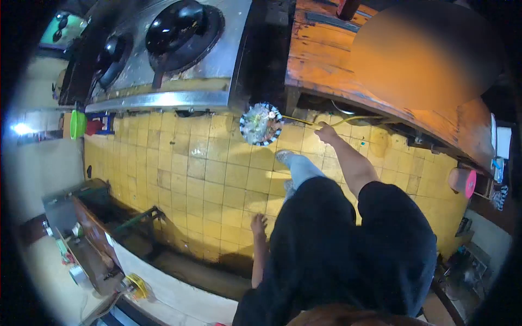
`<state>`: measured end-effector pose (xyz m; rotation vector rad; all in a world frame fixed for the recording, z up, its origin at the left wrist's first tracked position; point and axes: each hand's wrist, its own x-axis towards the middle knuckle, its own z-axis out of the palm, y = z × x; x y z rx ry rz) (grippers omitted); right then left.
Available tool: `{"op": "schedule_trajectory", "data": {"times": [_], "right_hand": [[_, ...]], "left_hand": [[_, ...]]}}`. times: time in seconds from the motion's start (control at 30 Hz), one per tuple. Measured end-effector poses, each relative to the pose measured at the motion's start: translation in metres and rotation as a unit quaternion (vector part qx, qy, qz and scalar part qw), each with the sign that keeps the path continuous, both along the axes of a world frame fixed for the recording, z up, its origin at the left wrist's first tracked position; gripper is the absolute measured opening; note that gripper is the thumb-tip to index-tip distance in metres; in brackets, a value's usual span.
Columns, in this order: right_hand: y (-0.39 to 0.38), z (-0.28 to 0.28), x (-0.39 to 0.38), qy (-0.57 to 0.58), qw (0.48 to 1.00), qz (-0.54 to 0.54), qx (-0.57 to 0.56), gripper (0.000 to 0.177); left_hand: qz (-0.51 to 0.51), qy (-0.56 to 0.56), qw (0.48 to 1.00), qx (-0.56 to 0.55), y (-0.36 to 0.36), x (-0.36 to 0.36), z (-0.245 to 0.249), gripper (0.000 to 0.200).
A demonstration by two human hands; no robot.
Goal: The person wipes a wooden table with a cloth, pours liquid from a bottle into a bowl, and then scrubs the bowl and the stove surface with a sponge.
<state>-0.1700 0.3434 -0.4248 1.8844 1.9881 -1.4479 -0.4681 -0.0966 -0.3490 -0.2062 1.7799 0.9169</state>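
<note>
My right hand (pixel 327 132) reaches forward and is closed on a thin yellow handle (pixel 356 118). The handle runs left to a round, skimmer-like head (pixel 261 124) with a dark-and-white rim, held above the yellow tiled floor (pixel 206 174) beside the corner of an orange wooden table (pixel 321 65). What lies in the head is too blurred to name. My left hand (pixel 259 223) hangs by my side with fingers apart and holds nothing. One of my shoes (pixel 283 157) shows below the round head.
A steel stove (pixel 163 100) with two black woks (pixel 176 30) (pixel 111 51) stands ahead on the left. A green bowl (pixel 78 124) sits at far left, a pink tub (pixel 463 180) at right, and a cluttered counter (pixel 92 247) at lower left.
</note>
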Motion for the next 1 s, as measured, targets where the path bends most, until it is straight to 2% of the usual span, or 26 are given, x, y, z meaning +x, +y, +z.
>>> {"op": "schedule_trajectory", "data": {"times": [0.03,0.07,0.1,0.13,0.2,0.27,0.3,0.37,0.4,0.43,0.5,0.53,0.57,0.6,0.63,0.67,0.7,0.73,0.77,0.8,0.83,0.87,0.9,0.93,0.97,1.0], "right_hand": [[0.016,-0.004,-0.011,0.002,1.000,-0.007,-0.006,0.060],[0.031,-0.003,-0.022,-0.037,0.997,-0.036,0.059,0.062],[0.041,-0.013,-0.030,-0.077,0.988,-0.065,0.120,0.063],[0.058,-0.040,-0.031,-0.077,0.990,-0.104,0.055,0.066],[0.081,-0.172,-0.020,-0.137,0.987,0.000,0.090,0.066],[0.090,-0.096,-0.040,-0.080,0.989,-0.025,0.124,0.060],[0.095,-0.093,-0.049,-0.046,0.985,-0.033,0.165,0.048],[0.093,-0.302,0.014,-0.145,0.935,0.126,0.297,0.052],[0.103,-0.310,0.020,-0.136,0.934,0.137,0.300,0.052],[0.107,-0.308,0.021,-0.132,0.941,0.102,0.296,0.051],[0.102,-0.281,0.018,-0.129,0.950,0.029,0.284,0.050],[0.097,-0.261,0.015,-0.130,0.952,-0.010,0.278,0.049],[0.083,-0.230,0.013,-0.235,0.959,0.011,0.159,0.048],[0.069,-0.161,-0.014,-0.202,0.969,-0.013,0.145,0.054],[0.053,-0.162,-0.012,-0.085,0.983,-0.064,0.149,0.058],[0.034,-0.169,-0.009,-0.272,0.951,0.037,0.143,0.062],[0.022,-0.124,-0.022,-0.198,0.975,-0.068,0.076,0.054],[0.006,-0.093,-0.036,-0.250,0.964,-0.011,0.085,0.047],[-0.006,-0.068,-0.050,-0.267,0.960,0.002,0.081,0.038],[-0.022,-0.069,-0.055,-0.272,0.960,-0.006,0.072,0.033],[-0.040,-0.071,-0.059,-0.186,0.976,-0.036,0.108,0.029],[-0.047,-0.047,-0.085,-0.311,0.934,0.149,0.095,0.025],[-0.063,-0.067,-0.097,-0.306,0.916,0.179,0.186,0.018],[-0.071,-0.042,-0.137,-0.335,0.902,0.226,0.155,0.016],[-0.075,-0.059,-0.167,-0.342,0.896,0.260,0.117,0.019],[-0.078,-0.030,-0.215,-0.371,0.841,0.383,0.089,0.023]], "left_hand": [[-0.019,0.011,0.998,-0.051,0.008,0.000,0.007,0.037],[-0.031,0.006,0.999,-0.032,0.006,-0.004,0.011,0.036],[-0.049,0.012,0.997,-0.060,0.008,-0.006,0.017,0.038],[-0.062,0.007,0.995,-0.073,0.023,-0.006,0.038,0.040],[-0.065,0.003,0.995,-0.072,0.023,-0.017,0.030,0.042],[-0.053,-0.002,0.994,-0.095,0.059,-0.012,0.062,0.040],[-0.041,-0.003,0.995,-0.094,0.083,-0.009,0.082,0.039],[-0.036,0.001,0.995,-0.092,0.107,-0.010,0.100,0.038],[-0.040,0.003,0.996,-0.080,0.113,-0.012,0.101,0.036],[-0.026,0.009,0.996,-0.082,0.105,-0.017,0.096,0.036],[-0.089,0.030,0.991,-0.099,0.069,-0.030,0.078,0.033],[-0.079,0.032,0.992,-0.098,0.054,-0.036,0.073,0.033],[-0.144,0.066,0.982,-0.099,0.043,-0.042,0.067,0.033],[-0.207,0.100,0.968,-0.098,0.037,-0.045,0.065,0.033],[-0.193,0.104,0.972,-0.086,0.034,-0.048,0.068,0.033],[-0.121,0.082,0.985,-0.093,0.032,-0.051,0.073,0.033],[-0.044,0.059,0.992,-0.098,0.027,-0.055,0.077,0.032],[-0.022,0.064,0.994,-0.085,0.011,-0.060,0.074,0.032],[0.034,0.074,0.994,-0.073,-0.009,-0.062,0.064,0.032],[0.090,0.084,0.991,-0.060,-0.019,-0.066,0.056,0.032],[0.156,0.104,0.982,0.030,-0.017,-0.070,0.066,0.025],[0.180,0.111,0.976,0.045,-0.017,-0.082,0.072,0.025],[0.157,0.123,0.980,0.012,-0.015,-0.102,0.082,0.022],[0.135,0.133,0.982,-0.024,-0.016,-0.121,0.085,0.020],[0.080,0.192,0.977,-0.044,-0.023,-0.144,0.070,0.023],[0.091,0.217,0.972,-0.004,-0.024,-0.170,0.055,0.023]]}}
